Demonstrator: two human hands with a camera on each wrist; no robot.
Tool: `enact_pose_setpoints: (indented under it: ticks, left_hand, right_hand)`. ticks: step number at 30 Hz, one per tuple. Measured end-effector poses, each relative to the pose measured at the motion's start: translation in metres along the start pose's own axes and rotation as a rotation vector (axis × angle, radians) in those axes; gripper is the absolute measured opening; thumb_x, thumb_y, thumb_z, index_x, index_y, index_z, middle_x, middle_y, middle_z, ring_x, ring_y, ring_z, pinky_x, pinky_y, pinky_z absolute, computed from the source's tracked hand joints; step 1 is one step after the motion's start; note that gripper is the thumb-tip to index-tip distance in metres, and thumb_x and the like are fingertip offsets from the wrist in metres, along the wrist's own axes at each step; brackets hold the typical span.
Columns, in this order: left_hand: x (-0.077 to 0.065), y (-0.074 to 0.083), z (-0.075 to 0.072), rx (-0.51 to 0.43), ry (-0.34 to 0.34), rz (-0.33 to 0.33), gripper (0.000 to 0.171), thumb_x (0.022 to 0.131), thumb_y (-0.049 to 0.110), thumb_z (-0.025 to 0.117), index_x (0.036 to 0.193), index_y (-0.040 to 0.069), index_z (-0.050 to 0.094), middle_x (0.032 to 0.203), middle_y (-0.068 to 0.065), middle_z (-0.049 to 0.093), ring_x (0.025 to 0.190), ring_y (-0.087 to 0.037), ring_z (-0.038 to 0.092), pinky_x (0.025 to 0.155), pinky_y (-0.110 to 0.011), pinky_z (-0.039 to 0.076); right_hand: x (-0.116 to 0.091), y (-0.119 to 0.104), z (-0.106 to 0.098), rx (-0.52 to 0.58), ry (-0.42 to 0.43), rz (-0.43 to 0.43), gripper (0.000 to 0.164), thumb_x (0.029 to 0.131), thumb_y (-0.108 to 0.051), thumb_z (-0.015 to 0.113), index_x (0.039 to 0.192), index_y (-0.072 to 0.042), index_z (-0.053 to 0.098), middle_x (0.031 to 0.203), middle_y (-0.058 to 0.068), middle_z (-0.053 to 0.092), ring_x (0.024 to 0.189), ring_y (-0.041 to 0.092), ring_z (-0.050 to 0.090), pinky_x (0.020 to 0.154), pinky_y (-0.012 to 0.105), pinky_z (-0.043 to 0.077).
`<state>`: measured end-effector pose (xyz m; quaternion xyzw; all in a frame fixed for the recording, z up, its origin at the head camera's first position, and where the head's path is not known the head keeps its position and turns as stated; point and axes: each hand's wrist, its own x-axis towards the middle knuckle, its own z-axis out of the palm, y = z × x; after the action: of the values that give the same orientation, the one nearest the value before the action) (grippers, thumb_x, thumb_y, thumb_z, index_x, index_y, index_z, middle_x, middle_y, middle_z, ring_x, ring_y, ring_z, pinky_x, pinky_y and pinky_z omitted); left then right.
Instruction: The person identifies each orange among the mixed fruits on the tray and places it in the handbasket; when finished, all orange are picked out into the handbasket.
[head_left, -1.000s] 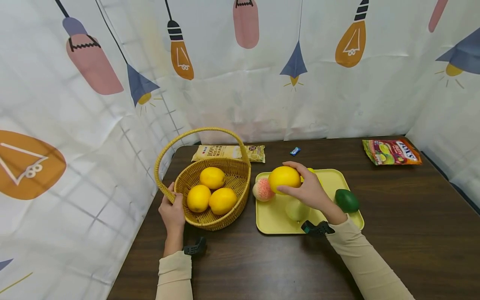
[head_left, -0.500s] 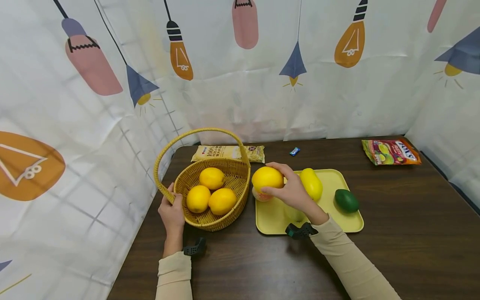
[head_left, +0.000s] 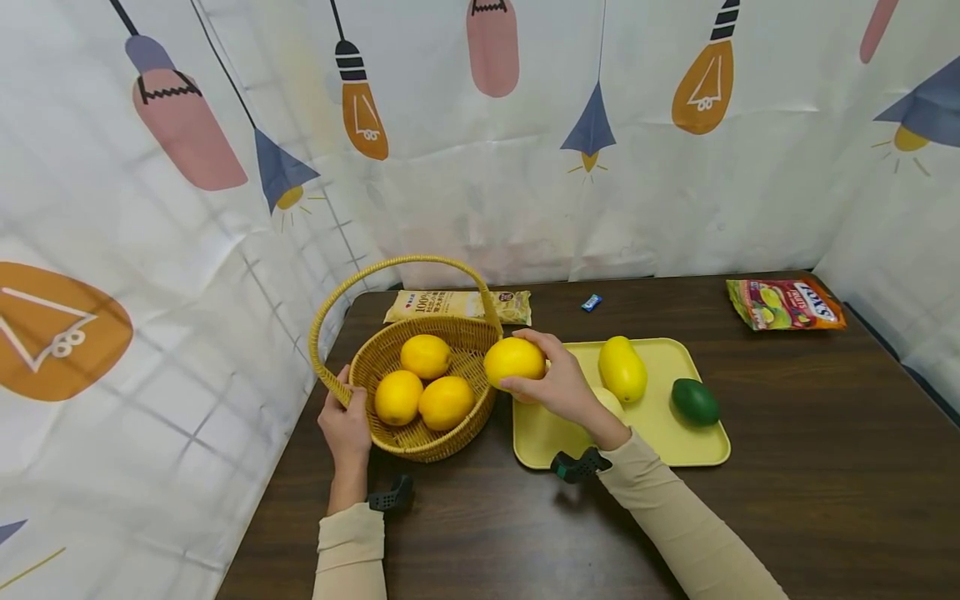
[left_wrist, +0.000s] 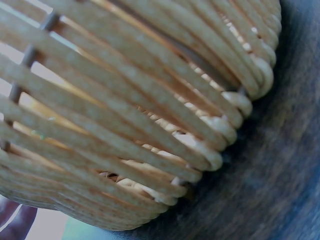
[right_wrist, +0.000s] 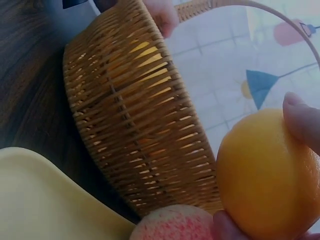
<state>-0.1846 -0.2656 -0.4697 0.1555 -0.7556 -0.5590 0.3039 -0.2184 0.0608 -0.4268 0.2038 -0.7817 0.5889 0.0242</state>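
My right hand (head_left: 564,385) pinches a lemon (head_left: 514,362) between thumb and fingers, level with the right rim of a woven basket (head_left: 480,417). In the right wrist view the lemon (right_wrist: 265,175) is raised beside the basket wall (right_wrist: 135,110). Inside the basket lie three more lemons (head_left: 447,403). My left hand (head_left: 347,425) grips the basket at the left foot of its tall handle (head_left: 324,333). The slatted basket side (left_wrist: 125,110) fills most of the left wrist view. Below the held lemon, a pink peach (right_wrist: 175,225) sits by the tray, mostly hidden in the head view.
A yellow tray (head_left: 543,442) holds a mango (head_left: 622,369), a pale green fruit (head_left: 609,402) partly behind my right hand, and a dark green avocado (head_left: 694,402). Behind are a cream packet (head_left: 513,307), a small blue sweet (head_left: 591,302) and a red candy bag (head_left: 783,304).
My right hand has carried the lemon leftward from over the tray to the basket's right rim, uncovering the mango. My left hand and the basket have stayed in place.
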Motion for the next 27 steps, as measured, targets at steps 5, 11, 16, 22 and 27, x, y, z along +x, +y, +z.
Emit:
enact_pose_setpoints:
  ticks: [5,11,16,22,27]
  left_hand:
    - [0.001,-0.001,0.002,0.003,0.007,-0.002,0.042,0.095,0.017,0.053,0.137,0.019,0.059,0.134,-0.010,0.060,0.119,-0.028,0.059,0.091,-0.028,0.047]
    - [0.003,-0.003,0.004,0.004,0.017,0.009,0.042,0.095,0.017,0.054,0.137,0.018,0.060,0.132,-0.011,0.061,0.117,-0.028,0.060,0.086,-0.018,0.046]
    - [0.003,-0.003,0.003,0.005,0.016,0.003,0.042,0.095,0.016,0.054,0.136,0.019,0.060,0.133,-0.010,0.061,0.117,-0.026,0.060,0.083,-0.016,0.045]
    - [0.002,-0.003,0.001,0.018,0.015,-0.011,0.043,0.095,0.017,0.053,0.137,0.019,0.059,0.133,-0.009,0.061,0.116,-0.025,0.060,0.084,-0.018,0.046]
    - [0.002,-0.004,0.001,0.016,0.015,-0.006,0.043,0.095,0.017,0.053,0.137,0.019,0.059,0.133,-0.010,0.061,0.116,-0.026,0.060,0.082,-0.015,0.045]
  right_hand:
    - [0.002,-0.001,0.003,0.005,0.004,0.004,0.068,0.078,-0.030,0.082,0.139,-0.022,0.052,0.136,0.010,0.047,0.102,0.029,0.057,0.073,0.039,0.053]
    - [0.004,-0.002,0.003,-0.006,-0.020,0.020,0.077,0.077,-0.022,0.084,0.144,-0.015,0.046,0.138,0.014,0.044,0.106,0.033,0.055,0.077,0.043,0.052]
    - [0.005,-0.004,0.003,0.007,-0.060,0.008,0.085,0.076,-0.013,0.084,0.149,-0.009,0.039,0.141,0.019,0.039,0.112,0.036,0.052,0.084,0.048,0.050]
    - [0.008,-0.006,0.007,-0.024,-0.066,-0.041,0.082,0.076,-0.009,0.083,0.147,-0.010,0.042,0.136,0.019,0.043,0.111,0.034,0.052,0.087,0.050,0.049]
    - [0.012,-0.008,0.011,-0.062,-0.059,-0.063,0.078,0.076,-0.015,0.084,0.145,-0.012,0.046,0.131,0.014,0.046,0.107,0.031,0.054,0.085,0.047,0.050]
